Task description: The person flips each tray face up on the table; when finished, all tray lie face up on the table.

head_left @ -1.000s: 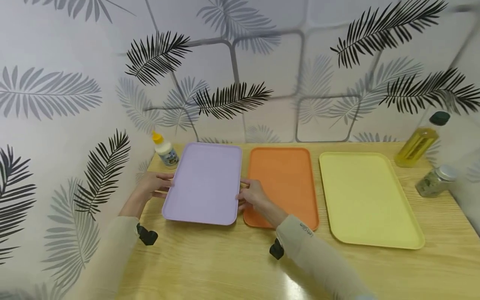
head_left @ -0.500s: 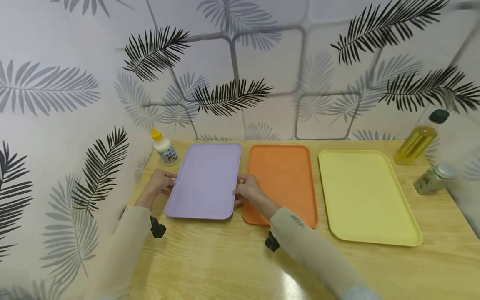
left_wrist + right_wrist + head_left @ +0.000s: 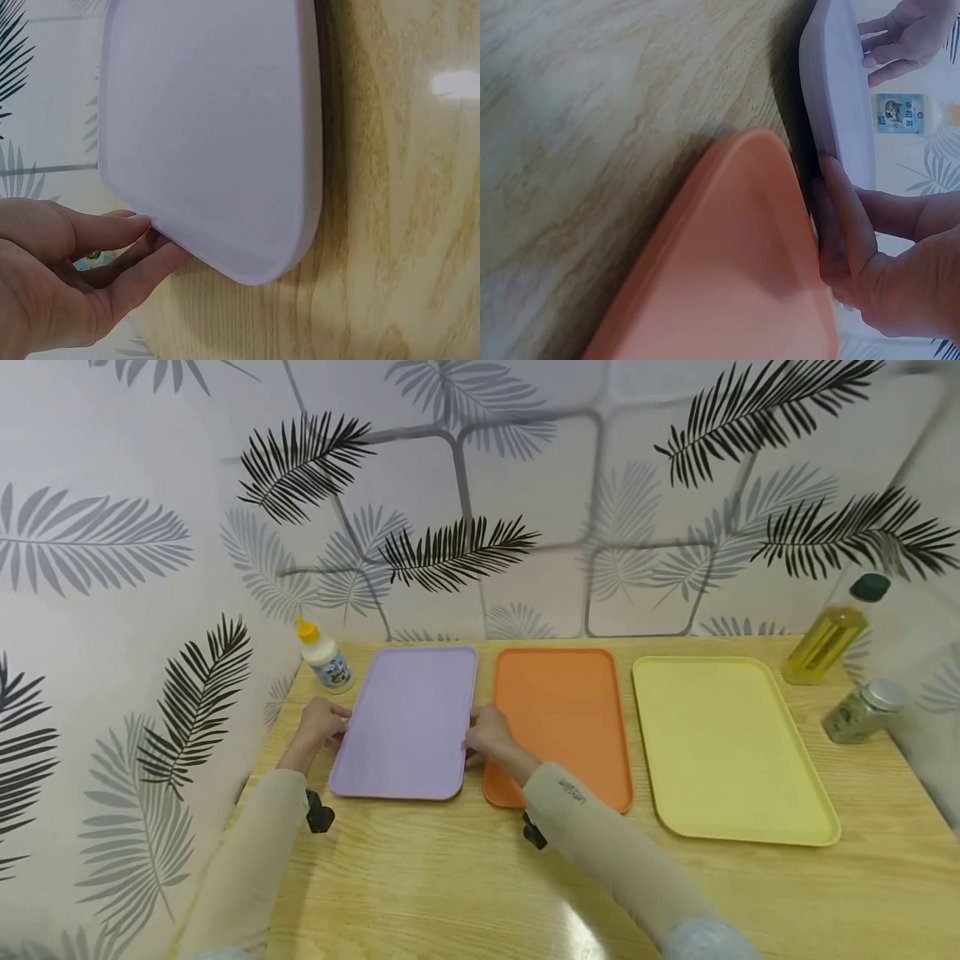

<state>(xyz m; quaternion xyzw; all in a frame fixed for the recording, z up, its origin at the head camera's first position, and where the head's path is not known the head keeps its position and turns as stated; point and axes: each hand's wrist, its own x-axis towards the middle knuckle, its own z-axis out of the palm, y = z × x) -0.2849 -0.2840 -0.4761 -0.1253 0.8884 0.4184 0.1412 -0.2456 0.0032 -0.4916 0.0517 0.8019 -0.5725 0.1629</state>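
Observation:
A lavender tray (image 3: 408, 722) lies at the left of the table, low over the wood, with both hands at its long sides. My left hand (image 3: 322, 722) pinches the left edge; in the left wrist view the thumb (image 3: 124, 229) sits at the rim and the other fingers go beneath it. On the opposite side my right hand (image 3: 491, 735) holds the right edge, its fingers (image 3: 847, 206) against the tray's side wall in the right wrist view. That hand reaches over an orange tray (image 3: 562, 710). Whether the lavender tray fully touches the table cannot be told.
Right of the orange tray lies a yellow tray (image 3: 735, 747). A white bottle with a yellow cap (image 3: 327, 662) stands behind the left hand. An oil bottle (image 3: 828, 639) and a jar (image 3: 862, 714) stand at the far right. A patterned wall (image 3: 525, 502) borders the table (image 3: 420, 877).
The lavender tray has come down a little, its front edge lower over the table and straighter. Both hands have stayed at its sides, the right one shifting slightly left with it.

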